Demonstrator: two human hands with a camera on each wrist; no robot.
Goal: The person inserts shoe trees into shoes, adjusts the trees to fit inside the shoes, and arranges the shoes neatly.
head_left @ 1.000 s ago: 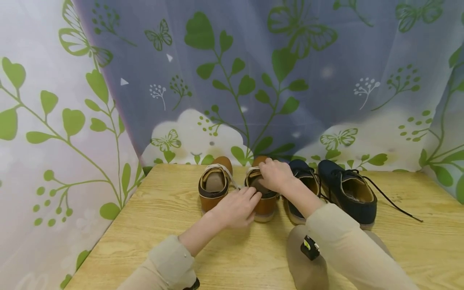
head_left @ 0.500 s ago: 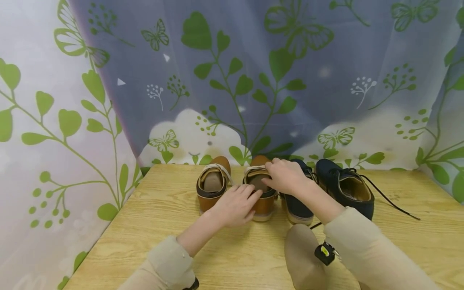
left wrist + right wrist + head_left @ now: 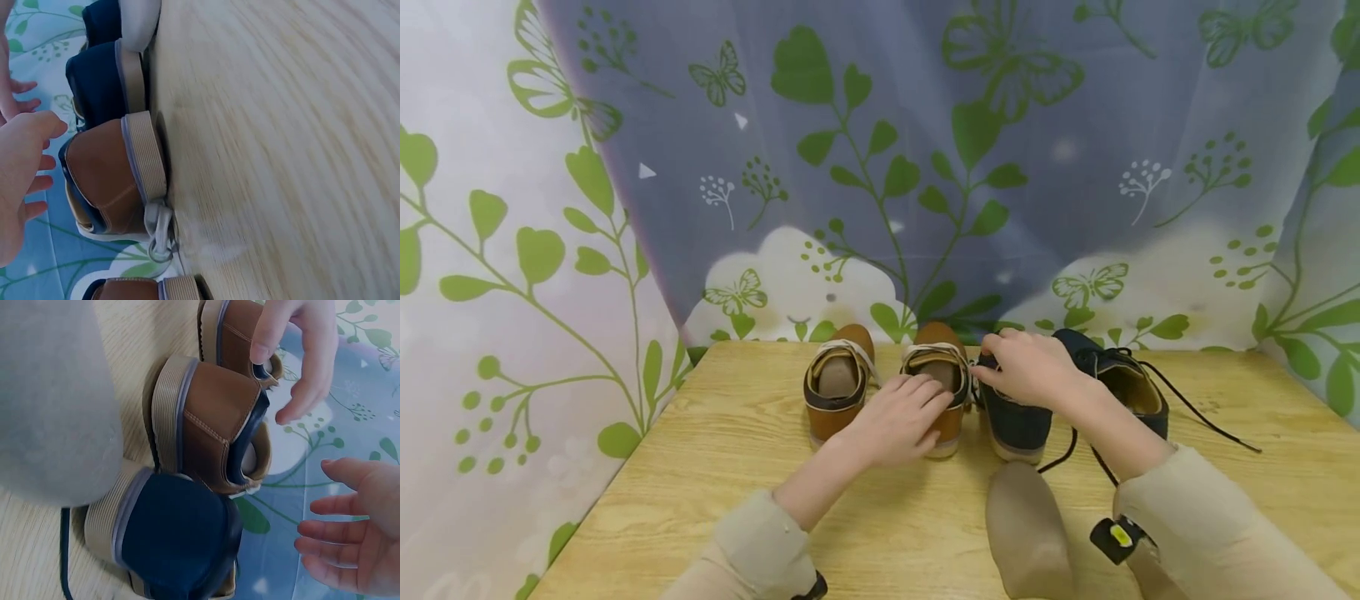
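Observation:
My left hand (image 3: 901,423) hovers over the heel of the second brown shoe (image 3: 953,427), fingers loosely bent and holding nothing. To its left stands the other brown shoe (image 3: 829,423), a pale lace across its front. My right hand (image 3: 1032,367) is above the first navy shoe (image 3: 1017,427) and hides much of its opening. Seen from the right wrist, the fingers of my right hand (image 3: 350,528) are extended, apart from the navy shoe (image 3: 181,531). A second navy shoe (image 3: 1138,392) stands at the right, partly behind my right forearm.
All the shoes stand toes-in along the back of the wooden surface (image 3: 700,467), against a patterned cloth (image 3: 880,167). One dark lace (image 3: 1210,421) trails rightward. A tan rounded shape (image 3: 1028,525) lies nearest me, behind the navy shoes' heels.
My right hand has moved right, from the second brown shoe's opening to over the first navy shoe. The left hand stays over the brown heel. The view shifts slightly.

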